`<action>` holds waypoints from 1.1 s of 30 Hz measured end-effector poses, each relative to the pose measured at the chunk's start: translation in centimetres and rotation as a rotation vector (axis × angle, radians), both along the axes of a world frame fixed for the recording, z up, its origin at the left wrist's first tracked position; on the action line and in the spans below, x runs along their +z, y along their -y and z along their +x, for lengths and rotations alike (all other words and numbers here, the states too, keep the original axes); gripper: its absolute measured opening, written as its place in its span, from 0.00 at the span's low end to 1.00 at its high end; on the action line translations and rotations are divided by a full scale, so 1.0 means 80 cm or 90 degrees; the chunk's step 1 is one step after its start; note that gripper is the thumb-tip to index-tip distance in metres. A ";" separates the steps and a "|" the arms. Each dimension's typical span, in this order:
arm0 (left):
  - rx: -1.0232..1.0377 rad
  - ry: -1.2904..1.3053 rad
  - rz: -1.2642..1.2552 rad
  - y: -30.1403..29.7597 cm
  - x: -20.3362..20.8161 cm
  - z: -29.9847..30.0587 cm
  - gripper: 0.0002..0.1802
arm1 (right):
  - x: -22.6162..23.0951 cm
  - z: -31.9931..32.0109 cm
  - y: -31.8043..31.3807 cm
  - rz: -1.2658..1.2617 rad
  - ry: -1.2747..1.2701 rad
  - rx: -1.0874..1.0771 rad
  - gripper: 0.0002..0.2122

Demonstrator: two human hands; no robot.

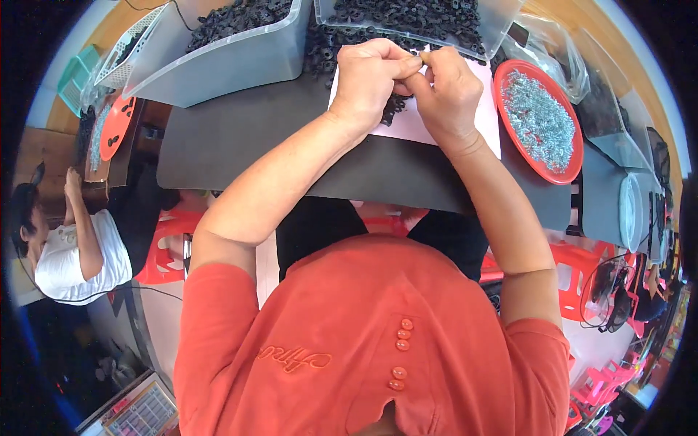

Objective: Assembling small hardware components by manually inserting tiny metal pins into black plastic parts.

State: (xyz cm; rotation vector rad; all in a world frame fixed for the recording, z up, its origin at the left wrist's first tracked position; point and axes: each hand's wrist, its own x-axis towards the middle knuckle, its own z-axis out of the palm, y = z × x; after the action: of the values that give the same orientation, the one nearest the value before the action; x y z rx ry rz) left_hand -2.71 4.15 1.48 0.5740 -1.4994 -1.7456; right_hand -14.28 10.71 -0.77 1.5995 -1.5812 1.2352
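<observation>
Head view: the left hand (371, 81) and right hand (452, 91) are brought together, thumbs and fingers bent and pinched tip to tip; whatever may be gripped is hidden by the fingertips, so what either hand grasps cannot be told. A white sheet (411, 129) is seen below them, laid on a dark tabletop (240, 138). Small black parts (393, 110) are heaped partly on the sheet, just below the left hand's fingers. More are held in a clear bin (502, 16) beyond the hands and in a left bin (240, 67). Near the right hand, silvery pieces (538, 120) are spread in a red dish (571, 166).
</observation>
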 end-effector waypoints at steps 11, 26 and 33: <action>0.199 -0.160 -0.292 0.035 0.097 0.056 0.04 | 0.043 -0.025 -0.024 -0.031 0.270 0.119 0.16; 0.064 0.234 -0.910 -0.013 0.027 -0.043 0.10 | 0.074 -0.089 -0.050 -0.301 0.756 0.406 0.05; -0.044 0.387 -0.919 -0.019 -0.035 -0.074 0.06 | 0.078 -0.077 -0.049 -0.156 0.693 0.245 0.03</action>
State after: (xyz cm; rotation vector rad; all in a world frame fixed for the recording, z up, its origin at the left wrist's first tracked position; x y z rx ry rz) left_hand -8.59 5.65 -1.33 0.2295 -2.6636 -0.1438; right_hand -20.44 14.65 5.44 1.1085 -1.5737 2.6878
